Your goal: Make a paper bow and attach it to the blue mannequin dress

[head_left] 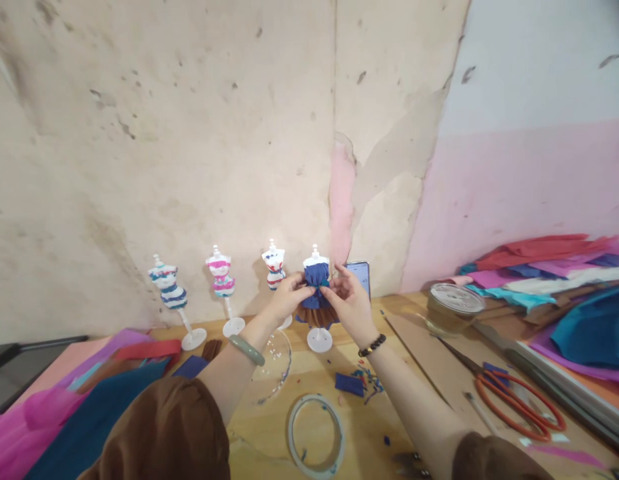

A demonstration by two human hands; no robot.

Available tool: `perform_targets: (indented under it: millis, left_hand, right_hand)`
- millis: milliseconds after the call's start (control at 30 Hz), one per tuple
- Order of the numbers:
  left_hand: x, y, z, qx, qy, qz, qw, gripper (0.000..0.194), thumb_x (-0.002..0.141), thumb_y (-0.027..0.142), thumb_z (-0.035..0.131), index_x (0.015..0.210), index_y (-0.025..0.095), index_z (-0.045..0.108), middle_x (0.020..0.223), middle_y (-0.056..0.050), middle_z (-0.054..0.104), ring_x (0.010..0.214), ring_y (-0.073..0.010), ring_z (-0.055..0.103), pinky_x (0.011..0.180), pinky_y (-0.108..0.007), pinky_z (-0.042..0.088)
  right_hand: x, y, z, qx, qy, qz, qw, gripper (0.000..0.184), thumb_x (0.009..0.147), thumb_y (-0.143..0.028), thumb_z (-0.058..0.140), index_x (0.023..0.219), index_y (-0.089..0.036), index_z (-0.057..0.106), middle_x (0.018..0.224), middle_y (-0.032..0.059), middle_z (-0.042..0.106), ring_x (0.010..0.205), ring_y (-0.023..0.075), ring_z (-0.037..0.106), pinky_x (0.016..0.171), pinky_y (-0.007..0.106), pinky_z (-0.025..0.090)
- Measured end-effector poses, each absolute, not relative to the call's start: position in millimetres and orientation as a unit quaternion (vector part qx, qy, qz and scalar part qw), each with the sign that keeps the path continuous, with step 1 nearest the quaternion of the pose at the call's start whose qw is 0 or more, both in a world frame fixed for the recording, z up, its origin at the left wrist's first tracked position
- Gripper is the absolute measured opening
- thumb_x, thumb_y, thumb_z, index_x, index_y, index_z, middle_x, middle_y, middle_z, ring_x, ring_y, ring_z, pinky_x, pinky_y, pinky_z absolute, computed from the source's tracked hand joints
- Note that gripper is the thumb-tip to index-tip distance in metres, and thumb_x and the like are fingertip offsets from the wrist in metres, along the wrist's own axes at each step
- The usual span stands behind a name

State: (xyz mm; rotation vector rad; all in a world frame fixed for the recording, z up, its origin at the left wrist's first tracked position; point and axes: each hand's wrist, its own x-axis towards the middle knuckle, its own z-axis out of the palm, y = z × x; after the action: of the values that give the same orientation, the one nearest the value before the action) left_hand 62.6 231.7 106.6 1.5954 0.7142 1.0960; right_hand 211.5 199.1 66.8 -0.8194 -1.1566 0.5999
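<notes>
A small white dress-form mannequin (320, 341) stands upright on its round base by the wall. It wears a gathered dark blue bodice (316, 274) over a brown ruffled skirt (313, 313). My left hand (290, 293) grips the dress at the left of the waist, thumb across the front. My right hand (350, 297) pinches the waist from the right with thumb and forefinger, its other fingers raised. A bit of teal shows between the fingertips; what exactly they pinch is partly hidden.
Similar mannequins (220, 277) wrapped in coloured strips stand left. A tape roll (316, 437), blue scrap (350, 384), and phone (360, 279) are nearby. Right are orange-handled scissors (520, 403), a lidded round container (454, 307) and piled coloured sheets (534, 260); more sheets (96, 407) lie left.
</notes>
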Motion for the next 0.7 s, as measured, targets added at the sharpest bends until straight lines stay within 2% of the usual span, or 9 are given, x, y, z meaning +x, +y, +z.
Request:
perform_targets:
  millis: [267, 467, 700]
  left_hand:
    - [62, 231, 109, 0.661, 0.296, 0.452, 0.522, 0.036, 0.063, 0.019, 0.068, 0.098, 0.013, 0.068, 0.098, -0.007, 0.073, 0.095, -0.0246, 0.065, 0.091, -0.038, 0.047]
    - [64, 231, 110, 0.663, 0.277, 0.466, 0.517, 0.039, 0.064, 0.018, 0.068, 0.103, 0.014, 0.068, 0.107, -0.008, 0.072, 0.103, -0.0263, 0.064, 0.095, -0.039, 0.046]
    - [62, 227, 110, 0.677, 0.285, 0.445, 0.513, 0.038, 0.065, 0.022, 0.072, 0.101, 0.012, 0.067, 0.106, -0.011, 0.071, 0.104, -0.0282, 0.063, 0.097, -0.043, 0.045]
  right_hand:
    - [218, 189, 63, -0.335, -0.519, 0.339, 0.710, 0.062, 0.071, -0.039, 0.075, 0.127, -0.023, 0.050, 0.087, 0.0025, 0.067, 0.082, 0.0203, 0.066, 0.080, 0.040, 0.055]
    - [214, 192, 66, -0.367, -0.526, 0.288, 0.711, 0.056, 0.071, -0.035, 0.074, 0.122, -0.021, 0.053, 0.081, 0.0003, 0.063, 0.075, 0.0182, 0.064, 0.075, 0.037, 0.055]
    - [206, 196, 67, -0.387, -0.520, 0.255, 0.717, 0.053, 0.075, -0.034, 0.070, 0.123, -0.019, 0.052, 0.079, -0.0006, 0.060, 0.073, 0.0177, 0.062, 0.071, 0.036, 0.054]
